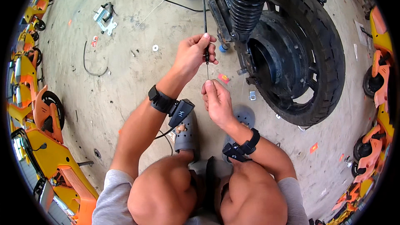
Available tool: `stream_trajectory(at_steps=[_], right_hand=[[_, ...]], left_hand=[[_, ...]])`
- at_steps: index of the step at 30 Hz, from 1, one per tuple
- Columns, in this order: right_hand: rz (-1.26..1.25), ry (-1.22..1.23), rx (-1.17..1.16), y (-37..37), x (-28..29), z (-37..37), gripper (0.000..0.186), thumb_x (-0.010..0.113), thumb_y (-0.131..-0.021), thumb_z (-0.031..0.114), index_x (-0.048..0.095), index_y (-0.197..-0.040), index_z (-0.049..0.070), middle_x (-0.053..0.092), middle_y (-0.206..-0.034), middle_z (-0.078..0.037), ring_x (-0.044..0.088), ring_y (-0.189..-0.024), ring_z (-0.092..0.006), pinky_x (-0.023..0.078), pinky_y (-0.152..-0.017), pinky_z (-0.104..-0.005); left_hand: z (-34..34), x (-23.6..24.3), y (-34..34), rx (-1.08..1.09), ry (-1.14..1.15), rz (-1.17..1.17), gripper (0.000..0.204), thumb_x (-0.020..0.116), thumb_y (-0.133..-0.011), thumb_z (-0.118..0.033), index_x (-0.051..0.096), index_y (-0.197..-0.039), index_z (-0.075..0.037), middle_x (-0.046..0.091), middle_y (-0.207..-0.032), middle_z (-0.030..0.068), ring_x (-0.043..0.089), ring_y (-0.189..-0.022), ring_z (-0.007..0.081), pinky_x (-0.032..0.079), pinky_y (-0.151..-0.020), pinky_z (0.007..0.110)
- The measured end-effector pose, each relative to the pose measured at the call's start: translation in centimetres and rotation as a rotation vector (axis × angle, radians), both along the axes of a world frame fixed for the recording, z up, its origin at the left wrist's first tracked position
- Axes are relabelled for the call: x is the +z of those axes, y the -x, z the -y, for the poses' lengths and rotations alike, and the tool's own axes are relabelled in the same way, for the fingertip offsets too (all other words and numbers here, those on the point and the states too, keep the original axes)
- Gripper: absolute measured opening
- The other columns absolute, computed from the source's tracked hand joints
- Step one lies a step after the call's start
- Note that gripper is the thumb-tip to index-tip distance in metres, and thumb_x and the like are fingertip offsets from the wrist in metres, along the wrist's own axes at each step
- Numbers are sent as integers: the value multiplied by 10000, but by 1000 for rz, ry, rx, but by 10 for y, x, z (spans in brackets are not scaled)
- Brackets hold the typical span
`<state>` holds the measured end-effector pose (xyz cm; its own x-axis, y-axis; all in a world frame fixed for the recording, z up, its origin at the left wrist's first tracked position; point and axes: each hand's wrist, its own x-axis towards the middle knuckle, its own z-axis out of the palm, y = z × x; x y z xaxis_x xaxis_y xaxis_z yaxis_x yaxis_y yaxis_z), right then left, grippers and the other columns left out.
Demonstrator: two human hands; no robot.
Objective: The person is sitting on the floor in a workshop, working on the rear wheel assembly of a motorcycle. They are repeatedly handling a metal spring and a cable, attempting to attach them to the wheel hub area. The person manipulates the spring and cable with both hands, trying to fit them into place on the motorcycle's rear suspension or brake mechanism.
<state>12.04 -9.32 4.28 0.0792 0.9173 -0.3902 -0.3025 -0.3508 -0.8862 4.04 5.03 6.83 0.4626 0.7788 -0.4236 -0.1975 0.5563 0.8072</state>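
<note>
A black sheathed cable [204,10] hangs down from the top of the view, apparently a brake cable. My left hand [195,52] is closed round its lower end, near a dark end fitting [207,58]. Out of that fitting runs a thin bare inner wire [208,73]. Just below, my right hand [217,102] pinches the wire's lower part between thumb and fingers, which hide its tip. To the right of both hands stands a black wheel [300,54] with a thick tyre and a large hub, beside a coil-spring shock absorber [248,6].
Metal brackets [105,20], a bent thin hose [85,60], a washer [155,48] and a small metal block [252,95] lie on the concrete floor. Yellow and orange scooters [54,154] line the left side, and more orange vehicles [377,75] the right. My grey clogs [185,135] are below my hands.
</note>
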Motion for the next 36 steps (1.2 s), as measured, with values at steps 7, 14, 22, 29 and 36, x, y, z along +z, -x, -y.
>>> stream_trajectory(at_steps=[7,14,22,29,36], right_hand=[[-55,-17,-46,-4,6,3,350,423,-1035,290,531,-827,31,476,-677,13,404,-591,-62,347,-525,-247],[-185,-83,-72,1,5,5,335,410,-1039,354,474,-828,103,348,-593,67,288,-465,-22,225,-421,-199],[-472,72,46,-14,3,2,290,413,-1033,331,501,-888,97,447,-646,9,404,-543,-88,344,-514,-244],[-712,-9,323,-41,4,9,397,431,-1002,131,367,-1368,-9,601,-1123,-122,639,-997,-213,496,-929,-356],[-509,11,279,-48,2,12,427,512,-986,104,402,-1387,10,618,-1147,-95,640,-992,-182,520,-882,-330]], left_hand=[[42,4,21,-136,1,-59,518,382,-1038,-368,453,-1316,63,638,-1148,188,630,-1034,233,511,-879,349],[60,5,12,-70,144,87,338,443,-1027,-292,552,-1102,19,682,-911,132,663,-888,224,543,-742,328],[71,-10,9,66,-47,-6,310,510,-1006,-278,593,-950,15,682,-775,128,648,-657,165,540,-584,281],[72,-9,13,88,-80,-9,307,504,-1007,-281,580,-937,7,672,-768,120,689,-742,240,559,-680,347],[72,-7,12,69,-86,-23,320,513,-1001,-299,594,-915,-1,693,-804,125,697,-807,227,543,-682,309]])
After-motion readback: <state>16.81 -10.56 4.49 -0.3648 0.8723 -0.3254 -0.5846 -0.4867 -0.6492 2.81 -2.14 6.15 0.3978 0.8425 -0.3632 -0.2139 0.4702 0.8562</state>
